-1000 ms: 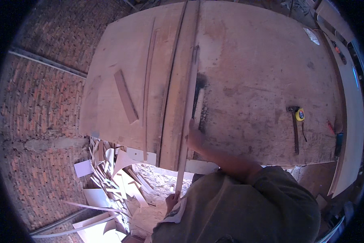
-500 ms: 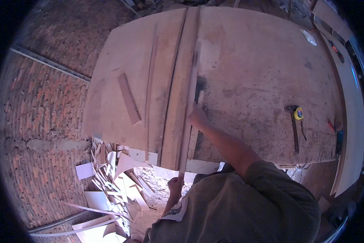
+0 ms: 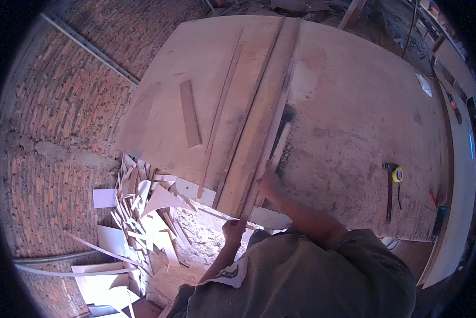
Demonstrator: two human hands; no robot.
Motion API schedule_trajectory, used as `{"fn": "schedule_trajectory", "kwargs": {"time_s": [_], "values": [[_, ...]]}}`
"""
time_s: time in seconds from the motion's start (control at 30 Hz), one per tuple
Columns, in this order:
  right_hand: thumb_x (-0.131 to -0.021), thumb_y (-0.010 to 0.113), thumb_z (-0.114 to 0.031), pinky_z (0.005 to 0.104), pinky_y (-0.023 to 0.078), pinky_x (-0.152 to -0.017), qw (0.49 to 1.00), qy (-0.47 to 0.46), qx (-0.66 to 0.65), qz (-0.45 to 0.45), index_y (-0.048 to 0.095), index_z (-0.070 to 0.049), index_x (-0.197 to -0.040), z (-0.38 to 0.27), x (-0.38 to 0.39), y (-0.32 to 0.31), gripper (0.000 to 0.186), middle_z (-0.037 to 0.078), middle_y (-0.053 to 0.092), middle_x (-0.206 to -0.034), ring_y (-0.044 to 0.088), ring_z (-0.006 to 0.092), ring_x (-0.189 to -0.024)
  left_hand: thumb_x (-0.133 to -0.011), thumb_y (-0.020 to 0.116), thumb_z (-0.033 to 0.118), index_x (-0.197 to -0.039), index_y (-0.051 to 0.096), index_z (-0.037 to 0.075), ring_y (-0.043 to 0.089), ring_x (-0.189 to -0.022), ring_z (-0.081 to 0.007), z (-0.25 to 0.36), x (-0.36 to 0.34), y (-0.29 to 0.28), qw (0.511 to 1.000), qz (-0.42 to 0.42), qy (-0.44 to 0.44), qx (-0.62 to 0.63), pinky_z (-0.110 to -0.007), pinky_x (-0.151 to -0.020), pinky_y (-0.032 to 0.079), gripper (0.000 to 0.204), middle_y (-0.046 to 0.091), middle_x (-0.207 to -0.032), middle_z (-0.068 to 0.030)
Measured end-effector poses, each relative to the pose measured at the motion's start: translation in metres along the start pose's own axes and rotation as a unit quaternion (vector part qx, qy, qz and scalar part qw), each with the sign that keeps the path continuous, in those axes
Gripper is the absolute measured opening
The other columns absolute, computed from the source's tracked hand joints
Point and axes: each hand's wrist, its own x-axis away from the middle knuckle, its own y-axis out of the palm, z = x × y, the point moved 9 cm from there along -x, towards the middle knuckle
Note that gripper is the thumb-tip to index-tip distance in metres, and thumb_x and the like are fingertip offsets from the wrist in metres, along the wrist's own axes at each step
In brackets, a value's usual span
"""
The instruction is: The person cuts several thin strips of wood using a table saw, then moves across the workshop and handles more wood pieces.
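A long, thin wooden strip (image 3: 273,139) lies along the right side of a straight wooden bar (image 3: 256,138) on the large wooden worktable (image 3: 349,122). My left hand (image 3: 234,231) is closed on the strip's near end, at the table's front edge. Farther up, my right hand (image 3: 270,183) rests on the strip with its fingers bunched; they are partly hidden. Just beyond the right hand, a short pale stick (image 3: 281,143) lies beside the strip, next to a dark patch in the tabletop.
On the table's left lie a short flat board (image 3: 190,114) and a thin strip (image 3: 220,114). A hammer (image 3: 390,193) and a yellow tape measure (image 3: 397,174) sit at the right. Wood offcuts (image 3: 153,222) are heaped on the floor by the brick wall (image 3: 63,132).
The view has shifted. My right hand has drawn back along the strip toward the front edge. The strip's near end, with my left hand, has moved forward to the table edge.
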Motion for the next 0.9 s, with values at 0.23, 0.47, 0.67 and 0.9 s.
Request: {"fn": "schedule_trajectory", "kwargs": {"time_s": [0.23,0.47,0.67,0.9], "values": [[-0.082,0.060,-0.017,0.0487,0.050,-0.076,0.999,0.020,0.017,-0.033,0.007,0.006,-0.144,0.009,-0.003,-0.009,0.085,0.028,0.063,-0.082,0.064,0.0419,-0.083,-0.072,0.076,0.037,-0.116,0.056,0.002,0.045,-0.112,-0.0300,0.095,0.074,-0.022,0.866,0.094,0.368,-0.324,-0.047,-0.092,0.035,0.060,0.051,-0.116,-0.0159],[-0.080,0.059,-0.017,0.0485,0.050,-0.078,0.995,0.015,0.032,-0.092,0.009,0.009,-0.143,-0.010,0.005,-0.007,0.084,0.033,0.062,-0.087,0.063,0.0431,-0.086,-0.082,0.062,0.034,-0.130,0.051,0.013,0.033,-0.133,-0.0208,0.074,0.076,0.017,0.640,-0.103,0.528,-0.548,-0.064,-0.101,0.014,0.054,0.038,-0.145,0.0016],[-0.080,0.059,-0.016,0.0484,0.051,-0.075,0.995,-0.098,0.028,0.018,0.012,0.011,-0.141,0.003,-0.003,-0.007,0.082,0.029,0.063,-0.078,0.063,0.0432,-0.081,-0.082,0.061,0.026,-0.130,0.052,0.013,0.031,-0.135,-0.0176,0.081,0.072,0.023,0.607,-0.175,0.538,-0.558,-0.069,-0.101,0.011,0.050,0.032,-0.148,0.0034],[-0.080,0.061,-0.017,0.0490,0.051,-0.074,0.996,0.040,-0.011,-0.076,0.010,0.011,-0.142,0.003,-0.001,-0.009,0.085,0.031,0.063,-0.083,0.063,0.0425,-0.083,-0.085,0.056,0.026,-0.134,0.047,0.011,0.026,-0.138,-0.0157,0.075,0.069,0.019,0.567,-0.140,0.599,-0.548,-0.071,-0.102,0.006,0.053,0.036,-0.145,-0.0015]]}}
